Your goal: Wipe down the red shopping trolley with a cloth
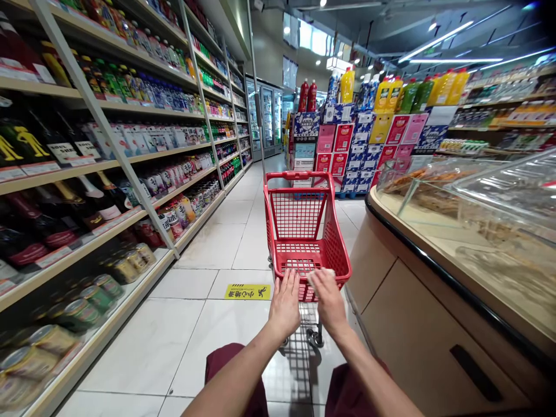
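Straight ahead stands a red plastic shopping cart (330, 231) with a mesh basket; nothing lies on the visible part of its floor. My left hand (285, 304) is at the near rim, its fingers stretched out and lying flat, holding nothing. Beside it, my right hand (330, 304) is closed, with bent fingers, at the same rim. A small white crumpled tissue-like piece (329, 272) shows at its fingertips, mostly hidden by the fingers. Whether the hands press on the rim or hover just over it, I cannot tell.
Drink shelves (167, 152) line the left side. A wooden counter (412, 301) with a glass-sided food display runs close along the right. Stacked drink cartons (341, 150) stand beyond the cart. A yellow caution sticker (247, 291) lies on the tiled floor (174, 330).
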`<state>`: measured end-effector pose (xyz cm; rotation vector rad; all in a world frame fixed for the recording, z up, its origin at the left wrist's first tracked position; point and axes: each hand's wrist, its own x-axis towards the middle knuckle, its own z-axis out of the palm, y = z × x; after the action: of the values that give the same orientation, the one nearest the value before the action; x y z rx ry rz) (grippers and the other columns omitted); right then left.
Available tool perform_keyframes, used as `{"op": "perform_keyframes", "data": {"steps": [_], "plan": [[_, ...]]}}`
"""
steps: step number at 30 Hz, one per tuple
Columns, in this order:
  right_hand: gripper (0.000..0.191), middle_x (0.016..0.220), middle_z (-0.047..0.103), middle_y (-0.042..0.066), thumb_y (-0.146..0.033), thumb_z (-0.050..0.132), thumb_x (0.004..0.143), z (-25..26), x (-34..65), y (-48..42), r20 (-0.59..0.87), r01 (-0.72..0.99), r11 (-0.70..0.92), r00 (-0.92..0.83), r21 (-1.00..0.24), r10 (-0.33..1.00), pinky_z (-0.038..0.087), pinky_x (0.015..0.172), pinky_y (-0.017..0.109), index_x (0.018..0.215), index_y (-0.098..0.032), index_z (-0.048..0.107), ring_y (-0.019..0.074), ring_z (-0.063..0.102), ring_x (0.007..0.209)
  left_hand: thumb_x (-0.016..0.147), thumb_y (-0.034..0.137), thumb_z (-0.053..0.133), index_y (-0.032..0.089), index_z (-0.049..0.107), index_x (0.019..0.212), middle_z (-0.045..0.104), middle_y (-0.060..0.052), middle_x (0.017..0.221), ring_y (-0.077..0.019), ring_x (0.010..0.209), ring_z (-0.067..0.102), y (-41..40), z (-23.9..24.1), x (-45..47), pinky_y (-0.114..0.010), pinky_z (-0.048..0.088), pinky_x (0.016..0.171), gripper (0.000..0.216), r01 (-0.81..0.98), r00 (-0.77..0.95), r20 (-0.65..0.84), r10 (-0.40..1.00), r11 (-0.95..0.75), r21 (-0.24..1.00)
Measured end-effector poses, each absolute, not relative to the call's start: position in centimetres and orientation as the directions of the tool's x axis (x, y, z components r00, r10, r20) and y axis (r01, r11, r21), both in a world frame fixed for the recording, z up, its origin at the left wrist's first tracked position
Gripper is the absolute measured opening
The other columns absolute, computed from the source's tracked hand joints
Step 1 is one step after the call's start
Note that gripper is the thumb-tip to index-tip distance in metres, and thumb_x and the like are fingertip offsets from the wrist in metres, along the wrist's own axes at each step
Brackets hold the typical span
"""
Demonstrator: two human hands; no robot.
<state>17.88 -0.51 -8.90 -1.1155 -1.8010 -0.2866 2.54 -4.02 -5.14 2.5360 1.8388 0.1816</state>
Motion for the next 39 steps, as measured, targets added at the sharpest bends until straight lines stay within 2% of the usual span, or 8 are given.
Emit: {"op": "perform_keyframes", "data": {"steps": [2,10,14,20,25,30,34,39], "plan": [[0.038,0.118,0.057,0.009,-0.01,0.034,0.084,-8.9,17.7,-0.1,0.788,0.781,0.582,-0.203,-0.229,0.581,0.038,0.099,0.043,0.113,-0.019,0.056,0.0203,0.042,0.12,0.065,0.016,0.042,0.009,0.012,0.139,0.005,-0.007,0.148,-0.0196,0.135,-0.005,-4.0,-5.1,2.4,-0.044,0.009,0.109,0.079,0.947,0.309,0.094,0.946,-0.316,0.066],[0.033,0.112,0.059,0.009,-0.013,0.036,0.082,-8.2,21.4,1.1,0.71,0.878,0.44,-0.186,-0.19,0.679,0.037,0.095,0.044,0.101,-0.02,0.062,0.0223,0.047,0.113,0.066,0.017,0.043,0.007,0.01,0.139,0.004,-0.008,0.148,-0.021,0.135,-0.006,-4.2,-5.0,2.8,-0.045,0.008,0.109,0.081,0.933,0.336,0.075,0.939,-0.343,0.105],[0.038,0.117,0.057,0.008,-0.009,0.037,0.079,-8.2,18.8,0.0,0.689,0.864,0.496,-0.306,-0.089,0.657,0.034,0.097,0.044,0.109,-0.022,0.058,0.0222,0.043,0.117,0.067,0.016,0.042,0.008,0.008,0.139,0.007,-0.009,0.148,-0.0209,0.135,-0.004,-4.2,-4.9,2.5,-0.046,0.008,0.109,0.08,0.929,0.353,0.078,0.933,-0.359,0.091],[0.04,0.117,0.055,0.01,-0.013,0.045,0.076,-6.2,21.2,0.0,0.53,0.891,0.452,-0.361,-0.047,0.767,0.034,0.094,0.047,0.115,-0.021,0.051,0.0247,0.046,0.111,0.068,0.014,0.041,0.01,0.009,0.139,0.007,-0.008,0.148,-0.0203,0.135,-0.002,-4.0,-4.9,2.2,-0.046,0.009,0.109,0.077,0.92,0.378,0.081,0.922,-0.384,0.077],[0.033,0.11,0.058,0.006,-0.016,0.037,0.081,-6.1,24.4,0.8,0.518,0.811,0.565,-0.423,-0.149,0.744,0.044,0.086,0.032,0.107,-0.023,0.057,0.0178,0.053,0.102,0.069,0.014,0.04,0.01,0.008,0.139,0.007,-0.007,0.148,-0.019,0.135,-0.002,-3.8,-5.5,2.7,-0.046,0.007,0.109,0.077,0.913,0.394,0.098,0.914,-0.401,0.074],[0.038,0.112,0.059,0.004,-0.013,0.035,0.076,-6.5,26.2,0.2,0.636,0.849,0.427,-0.148,-0.311,0.757,0.046,0.086,0.034,0.104,-0.024,0.059,0.0187,0.054,0.104,0.066,0.016,0.043,0.01,0.007,0.139,0.004,-0.007,0.148,-0.02,0.135,-0.004,-3.9,-5.6,2.7,-0.046,0.007,0.109,0.082,0.905,0.41,0.089,0.908,-0.417,0.088],[0.03,0.106,0.062,0.006,-0.018,0.04,0.074,-3.7,26.2,-1.0,0.709,0.735,0.448,0.063,-0.509,0.702,0.044,0.089,0.034,0.096,-0.021,0.061,0.0187,0.056,0.101,0.064,0.017,0.044,0.01,0.007,0.139,0.003,-0.007,0.148,-0.0199,0.135,-0.004,-3.8,-5.3,2.6,-0.045,0.006,0.109,0.084,0.911,0.397,0.074,0.915,-0.403,0.091],[0.028,0.082,0.067,0.002,-0.017,0.04,0.071,-1.5,26.3,-1.3,0.439,0.694,0.33,-0.022,-0.64,0.898,0.049,0.068,0.026,0.088,-0.021,0.062,0.0157,0.061,0.074,0.062,0.017,0.044,0.009,0.007,0.139,0.002,-0.007,0.148,-0.0208,0.135,-0.005,-3.7,-4.9,2.8,-0.044,0.006,0.11,0.086,0.926,0.357,0.043,0.933,-0.36,0.115]]}}
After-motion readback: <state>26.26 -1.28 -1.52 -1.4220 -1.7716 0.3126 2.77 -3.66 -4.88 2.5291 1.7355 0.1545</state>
